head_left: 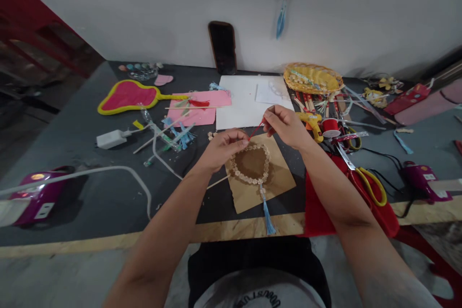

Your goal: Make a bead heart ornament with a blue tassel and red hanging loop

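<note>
A thin red cord [256, 130] is stretched between my two hands. My left hand [231, 147] pinches its lower end just above a ring of small pale flowers [267, 166]. My right hand [283, 124] pinches the upper end, higher and to the right. The flower ring rests on a brown paper sheet [241, 199], and a light blue tassel [267, 216] hangs from it past the sheet's near edge. My left fingers hide part of the ring's upper left side, so I cannot tell whether the cord is joined to it.
Scissors with yellow handles [373, 187] lie on red cloth [317, 207] at right, near a yellow glue gun [312, 125] and a red spool [330, 127]. A wicker basket [313, 78] stands behind. Leftward are a pink fan [126, 97], a white adapter [111, 139] and cables.
</note>
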Motion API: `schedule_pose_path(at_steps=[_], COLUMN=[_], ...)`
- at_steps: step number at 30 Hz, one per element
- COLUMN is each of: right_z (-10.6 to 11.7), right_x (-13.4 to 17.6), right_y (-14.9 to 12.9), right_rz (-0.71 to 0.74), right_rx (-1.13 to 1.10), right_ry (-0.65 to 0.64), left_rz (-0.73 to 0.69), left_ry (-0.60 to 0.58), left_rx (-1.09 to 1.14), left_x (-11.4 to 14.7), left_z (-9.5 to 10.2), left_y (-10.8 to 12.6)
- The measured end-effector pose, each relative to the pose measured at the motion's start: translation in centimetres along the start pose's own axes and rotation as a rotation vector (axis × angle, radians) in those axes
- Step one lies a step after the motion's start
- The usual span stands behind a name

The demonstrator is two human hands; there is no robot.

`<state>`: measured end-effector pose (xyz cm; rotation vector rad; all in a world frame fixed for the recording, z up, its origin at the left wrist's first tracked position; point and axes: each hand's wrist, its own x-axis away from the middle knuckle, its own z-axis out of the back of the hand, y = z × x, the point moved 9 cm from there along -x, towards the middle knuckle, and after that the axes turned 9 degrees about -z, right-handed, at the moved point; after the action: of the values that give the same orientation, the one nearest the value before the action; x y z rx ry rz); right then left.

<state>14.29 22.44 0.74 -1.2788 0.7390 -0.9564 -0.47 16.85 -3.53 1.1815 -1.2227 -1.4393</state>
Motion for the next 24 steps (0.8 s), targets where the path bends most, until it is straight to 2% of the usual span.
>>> schedule_pose_path(at_steps=[6,10,18,24], right_z=[-1.7,-2.7,-3.2,-3.6], right_x=[0.9,1.3,1.1,1.1], right_y=[-0.9,-1.4,-0.3,-0.1], right_rz=[-0.001,0.013,-0.051,-0.085], right_rx=[0.142,0.226,0.145,0.032], right_ry=[-0.089,-0.096,-0.158,-0.210], left_rz=[-0.011,-0.015,0.023,0.012], left_ry=[0.064,0.039,0.056,0.062], left_rx=[0.138,0.139,0.188,0.181], left_x=[0.2,0.4,0.5,0.4], left_z=[-0.1,-0.8,-0.5,-0.5], left_y=[0.5,0.8,-0.1,0.2])
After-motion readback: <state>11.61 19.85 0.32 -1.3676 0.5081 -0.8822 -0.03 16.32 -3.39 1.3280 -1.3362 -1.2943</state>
